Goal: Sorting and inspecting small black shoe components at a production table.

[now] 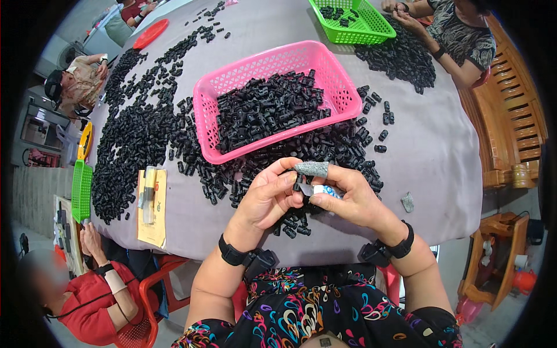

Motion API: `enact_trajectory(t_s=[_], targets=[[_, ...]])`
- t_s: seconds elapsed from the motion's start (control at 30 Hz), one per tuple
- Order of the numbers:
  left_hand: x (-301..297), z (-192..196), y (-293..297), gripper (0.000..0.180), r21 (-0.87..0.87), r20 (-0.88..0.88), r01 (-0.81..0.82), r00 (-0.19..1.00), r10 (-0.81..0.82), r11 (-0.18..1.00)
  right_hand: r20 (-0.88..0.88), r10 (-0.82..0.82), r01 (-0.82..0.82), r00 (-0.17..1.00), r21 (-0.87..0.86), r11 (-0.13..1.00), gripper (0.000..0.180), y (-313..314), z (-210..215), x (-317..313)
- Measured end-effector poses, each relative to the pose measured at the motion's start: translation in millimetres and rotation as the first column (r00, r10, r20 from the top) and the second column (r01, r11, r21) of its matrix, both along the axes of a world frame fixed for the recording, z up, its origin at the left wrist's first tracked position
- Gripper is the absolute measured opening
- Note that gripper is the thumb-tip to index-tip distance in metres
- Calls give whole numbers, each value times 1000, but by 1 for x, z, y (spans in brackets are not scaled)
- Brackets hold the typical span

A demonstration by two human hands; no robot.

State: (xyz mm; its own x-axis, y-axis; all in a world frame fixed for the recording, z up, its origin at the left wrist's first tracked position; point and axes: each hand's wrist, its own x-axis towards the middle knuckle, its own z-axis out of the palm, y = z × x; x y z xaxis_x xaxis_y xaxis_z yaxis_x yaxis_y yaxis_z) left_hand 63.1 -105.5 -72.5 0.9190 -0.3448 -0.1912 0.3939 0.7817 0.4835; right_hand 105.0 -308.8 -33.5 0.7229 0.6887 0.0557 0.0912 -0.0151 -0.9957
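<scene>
Over the near side of the table my two hands meet. My left hand (268, 194) pinches a small black plastic cylinder (297, 183) between thumb and fingers, partly hidden by them. In my right hand (357, 200) is a small tool with a white handle (326, 191) marked in blue; its pale thin tip points at the cylinder. A grey fabric finger sleeve (312, 169) covers my right index finger. Just beyond, black cylinders (272, 104) fill a pink basket (351, 110), and many more lie loose around it and below my hands.
A yellow envelope (152, 229) with a clear tube (149, 194) on it lies left. A grey scrap (407, 202) sits right. Green baskets (371, 37) and a red lid (151, 33) are farther out. Several people sit around the table (429, 156).
</scene>
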Motion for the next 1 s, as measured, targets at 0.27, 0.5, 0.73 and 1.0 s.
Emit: enact_trajectory(t_s=[0.27,0.5,0.73,1.0], targets=[[0,-1,0,31,2,28,0,1000,0,1000,-155,53,-35,986,112,993,36,0,-4,0],[-1,-2,0,31,-10,54,-4,999,4,1000,-141,70,-54,987,117,992,36,-1,-4,0],[0,-2,0,30,-11,47,-5,999,5,1000,-126,54,-45,991,74,996,36,0,-3,0],[-1,3,-5,30,177,118,-154,984,134,972,-220,-11,49,975,170,984,42,4,-8,-1]])
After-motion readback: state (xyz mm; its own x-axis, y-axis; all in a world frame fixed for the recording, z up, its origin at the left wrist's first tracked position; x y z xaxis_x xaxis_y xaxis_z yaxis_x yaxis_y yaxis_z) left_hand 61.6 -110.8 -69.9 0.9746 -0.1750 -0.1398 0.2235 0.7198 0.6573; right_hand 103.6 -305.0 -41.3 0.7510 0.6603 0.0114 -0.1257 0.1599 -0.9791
